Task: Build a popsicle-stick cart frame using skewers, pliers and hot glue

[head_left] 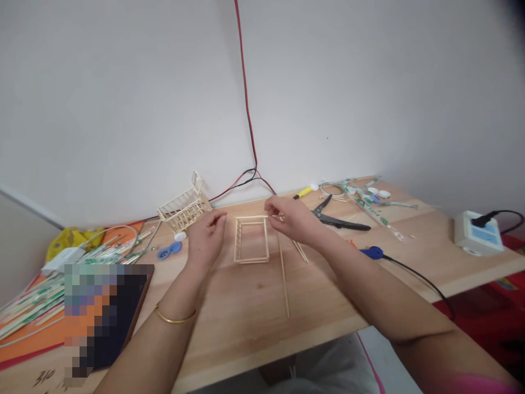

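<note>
A small open frame of thin wooden sticks (251, 239) stands on the wooden table (246, 317), between my hands. My right hand (292, 219) hovers at the frame's far right corner, fingers pinched on a short thin stick. My left hand (205, 236) is just left of the frame with curled fingers that hold nothing I can make out. A long loose stick (284, 279) lies right of the frame, pointing toward me. A finished stick model like a small crib (185, 207) sits at the back left by the wall.
Black pliers (334, 218), a yellow-handled tool (303, 192), a blue-handled corded tool (372, 252) and stick wrappers (371, 205) lie at the right. A white power box (478, 232) sits far right. Bottle caps (170, 249), wrapped sticks (49, 290) and a dark tablet (118, 312) are left. Red-black wires (248, 115) run down the wall.
</note>
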Demonstrator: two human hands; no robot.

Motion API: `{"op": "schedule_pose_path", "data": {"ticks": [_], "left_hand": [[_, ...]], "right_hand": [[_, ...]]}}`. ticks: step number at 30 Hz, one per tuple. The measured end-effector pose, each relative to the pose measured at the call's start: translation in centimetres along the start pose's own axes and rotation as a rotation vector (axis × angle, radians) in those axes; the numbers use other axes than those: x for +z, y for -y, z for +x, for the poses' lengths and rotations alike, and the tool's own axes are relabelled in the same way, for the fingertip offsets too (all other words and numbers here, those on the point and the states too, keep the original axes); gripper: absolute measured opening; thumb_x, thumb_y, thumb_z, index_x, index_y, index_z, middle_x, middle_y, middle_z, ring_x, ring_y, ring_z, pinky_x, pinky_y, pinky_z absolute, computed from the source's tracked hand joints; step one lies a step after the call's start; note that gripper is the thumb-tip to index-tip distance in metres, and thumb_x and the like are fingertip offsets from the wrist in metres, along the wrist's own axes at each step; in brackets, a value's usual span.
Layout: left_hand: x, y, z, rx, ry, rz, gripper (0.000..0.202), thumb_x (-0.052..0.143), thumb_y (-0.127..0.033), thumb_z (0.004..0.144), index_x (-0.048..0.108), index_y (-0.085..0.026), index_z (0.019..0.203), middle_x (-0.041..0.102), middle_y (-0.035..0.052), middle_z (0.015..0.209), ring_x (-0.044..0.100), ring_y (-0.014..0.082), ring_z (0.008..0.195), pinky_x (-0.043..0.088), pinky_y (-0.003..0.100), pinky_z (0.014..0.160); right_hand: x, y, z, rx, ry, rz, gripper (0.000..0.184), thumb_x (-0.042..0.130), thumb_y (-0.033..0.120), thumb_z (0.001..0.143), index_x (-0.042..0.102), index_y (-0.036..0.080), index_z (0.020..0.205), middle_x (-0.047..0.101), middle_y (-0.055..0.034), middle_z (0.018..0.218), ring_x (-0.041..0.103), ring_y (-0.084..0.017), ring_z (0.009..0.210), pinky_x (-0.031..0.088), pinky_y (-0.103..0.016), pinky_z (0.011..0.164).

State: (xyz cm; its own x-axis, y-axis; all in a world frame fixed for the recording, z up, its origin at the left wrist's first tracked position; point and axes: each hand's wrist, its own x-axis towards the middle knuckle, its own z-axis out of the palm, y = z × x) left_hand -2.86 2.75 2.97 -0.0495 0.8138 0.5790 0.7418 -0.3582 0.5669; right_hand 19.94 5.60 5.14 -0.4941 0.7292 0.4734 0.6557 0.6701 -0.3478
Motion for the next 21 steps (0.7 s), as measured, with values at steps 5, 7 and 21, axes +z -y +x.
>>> {"op": "schedule_pose_path", "data": {"ticks": [5,7,21], "left_hand": [[1.0,1.9,-0.2,-0.215,0.130,-0.168,0.024,0.053,-0.032,0.080,0.070,-0.016,0.087,0.072,0.0062,0.089,0.065,0.0191,0.082,0.048,0.030,0.078],[1.4,1.8,-0.3,-0.219,0.140,-0.188,0.024,0.053,-0.031,0.080,0.070,-0.016,0.087,0.072,0.0061,0.088,0.065,0.0191,0.082,0.048,0.031,0.078],[1.9,1.2,-0.7,0.062,0.091,0.022,0.022,0.050,-0.024,0.085,0.070,-0.019,0.089,0.073,0.0061,0.091,0.065,0.0183,0.086,0.048,0.030,0.081]], "right_hand": [[0.7,-0.3,0.0,-0.012,0.050,-0.015,0.012,0.046,0.010,0.076,0.052,0.019,0.081,0.060,-0.0021,0.076,0.053,-0.014,0.070,0.034,-0.023,0.064],[0.7,-0.5,-0.1,-0.009,0.050,-0.015,0.012,0.046,0.009,0.075,0.052,0.019,0.079,0.060,-0.0019,0.075,0.052,-0.014,0.069,0.033,-0.023,0.063],[1.3,-1.1,-0.1,-0.038,0.059,0.025,0.013,0.046,0.009,0.076,0.054,0.019,0.081,0.061,-0.0018,0.076,0.054,-0.014,0.071,0.033,-0.022,0.064]]}}
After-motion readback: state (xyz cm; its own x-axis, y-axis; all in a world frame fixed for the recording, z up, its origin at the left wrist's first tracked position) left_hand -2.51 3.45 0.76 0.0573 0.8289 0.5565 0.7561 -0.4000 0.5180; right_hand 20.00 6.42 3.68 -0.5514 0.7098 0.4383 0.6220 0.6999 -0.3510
